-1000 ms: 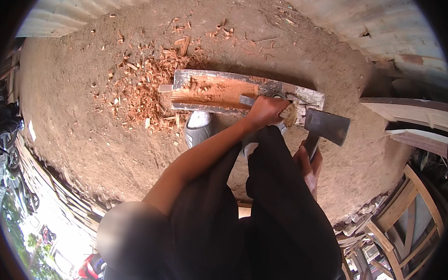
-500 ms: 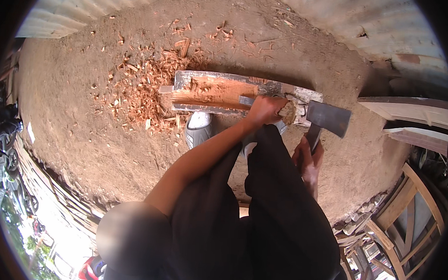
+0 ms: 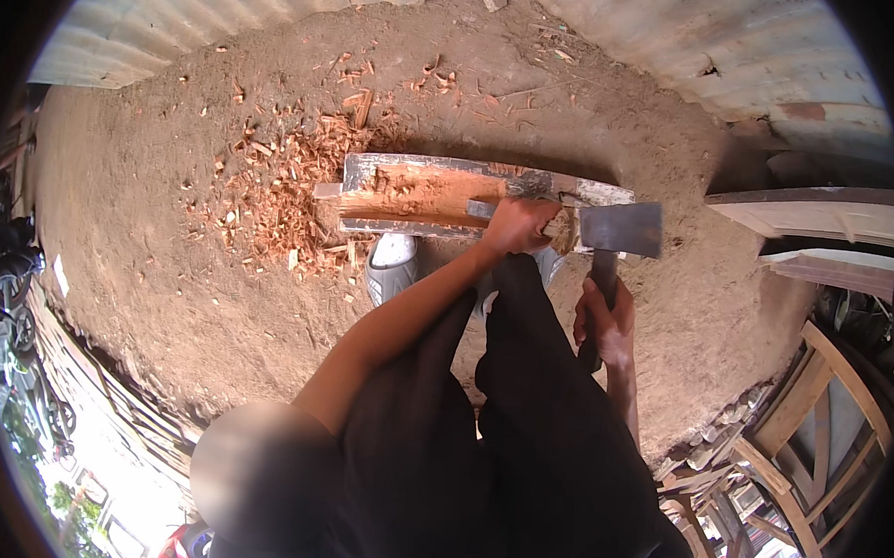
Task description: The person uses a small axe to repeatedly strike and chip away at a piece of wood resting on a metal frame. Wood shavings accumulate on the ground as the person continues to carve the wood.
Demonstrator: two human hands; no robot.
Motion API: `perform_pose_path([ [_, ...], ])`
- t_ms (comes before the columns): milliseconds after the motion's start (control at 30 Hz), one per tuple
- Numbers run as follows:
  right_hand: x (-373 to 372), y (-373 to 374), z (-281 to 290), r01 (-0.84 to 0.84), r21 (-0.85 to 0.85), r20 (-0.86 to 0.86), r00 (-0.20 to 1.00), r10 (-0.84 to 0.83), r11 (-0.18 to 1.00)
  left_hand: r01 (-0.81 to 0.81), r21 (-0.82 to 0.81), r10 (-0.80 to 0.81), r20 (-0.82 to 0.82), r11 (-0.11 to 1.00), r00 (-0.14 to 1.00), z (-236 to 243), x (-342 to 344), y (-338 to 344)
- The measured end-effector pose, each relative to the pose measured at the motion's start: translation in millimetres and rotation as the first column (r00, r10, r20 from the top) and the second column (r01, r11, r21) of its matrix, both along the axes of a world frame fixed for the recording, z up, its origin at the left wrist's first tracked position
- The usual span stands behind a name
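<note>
A long hollowed wooden piece (image 3: pixel 424 228) lies crosswise before me, its rim dark and weathered, its inside freshly cut and orange-brown. My left hand (image 3: pixel 519 225) is closed around a chisel (image 3: pixel 480 209), whose flat metal blade points left into the hollow. The chisel's frayed, pale butt (image 3: pixel 563 230) sticks out on the right of the fist. In my right hand (image 3: pixel 607 318) is the handle of an axe (image 3: pixel 621 229). Its broad dark head hangs just right of the chisel's butt, over the wood's right end; I cannot tell whether they touch.
Wood chips (image 3: pixel 291 192) lie thickly on the dirt floor at left. My grey shoe (image 3: pixel 394 267) stands against the wood's near side. Corrugated sheets (image 3: pixel 229 20) border the far side. White-faced boards (image 3: pixel 819 215) and a wooden frame (image 3: pixel 810 425) stand at right.
The axe has come left toward the chisel's butt, its handle now more upright. My left hand keeps its grip on the chisel. The whole view has shifted a little.
</note>
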State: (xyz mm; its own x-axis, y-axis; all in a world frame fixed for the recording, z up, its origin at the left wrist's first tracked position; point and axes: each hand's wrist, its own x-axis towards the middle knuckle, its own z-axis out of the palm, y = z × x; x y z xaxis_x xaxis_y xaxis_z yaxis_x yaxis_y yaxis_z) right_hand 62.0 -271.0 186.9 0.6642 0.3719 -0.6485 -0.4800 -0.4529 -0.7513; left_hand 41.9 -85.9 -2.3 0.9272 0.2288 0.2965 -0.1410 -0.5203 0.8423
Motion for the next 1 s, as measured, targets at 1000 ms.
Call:
perform_pose_path([
  [1000, -13.2, 17.1, -4.8, -0.008, -0.092, 0.032, 0.999, 0.011, 0.996, 0.014, -0.021, -0.014, 0.004, 1.0, 1.0, -0.4, -0.5, 2.7],
])
